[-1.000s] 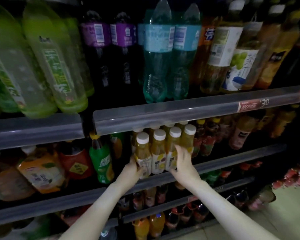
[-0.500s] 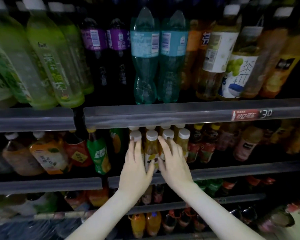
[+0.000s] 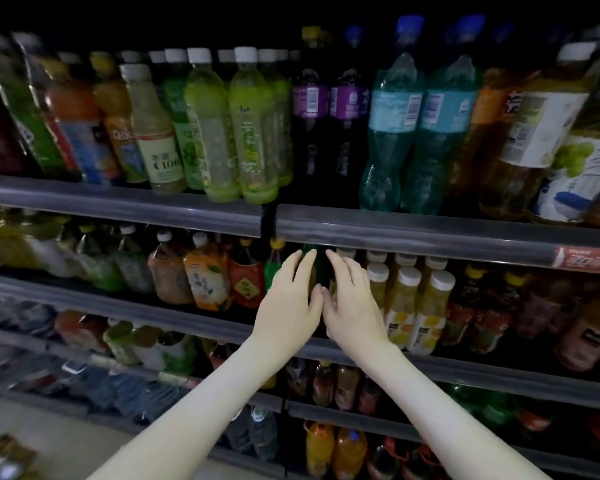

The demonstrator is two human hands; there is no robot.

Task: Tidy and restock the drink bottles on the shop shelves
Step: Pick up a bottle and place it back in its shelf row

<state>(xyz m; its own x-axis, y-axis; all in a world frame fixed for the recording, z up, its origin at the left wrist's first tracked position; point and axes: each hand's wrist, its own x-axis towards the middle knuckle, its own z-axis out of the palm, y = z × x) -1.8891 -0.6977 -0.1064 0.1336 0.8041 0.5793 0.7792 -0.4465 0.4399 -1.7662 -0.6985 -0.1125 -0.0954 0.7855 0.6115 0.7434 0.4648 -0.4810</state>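
Note:
Both hands reach into the second shelf [image 3: 430,237] side by side. My left hand [image 3: 288,299] has straight fingers laid over a green bottle with a yellow cap [image 3: 273,268]. My right hand [image 3: 352,303] has straight fingers in front of the leftmost of several white-capped yellow juice bottles [image 3: 404,306], which stand in rows just to its right. A dark green bottle [image 3: 317,268] shows in the gap between the two hands. Whether the fingers touch the bottles is hard to tell.
The top shelf [image 3: 118,202] holds green tea bottles [image 3: 253,133], purple-labelled dark bottles [image 3: 326,109] and teal bottles [image 3: 392,133]. Orange and red-labelled tea bottles [image 3: 207,275] stand left of my hands. Lower shelves hold more bottles; pale floor lies bottom left.
The view has swung left, showing more shelf on that side. Both hands have shifted left off the front juice bottles, onto the green bottles beside them.

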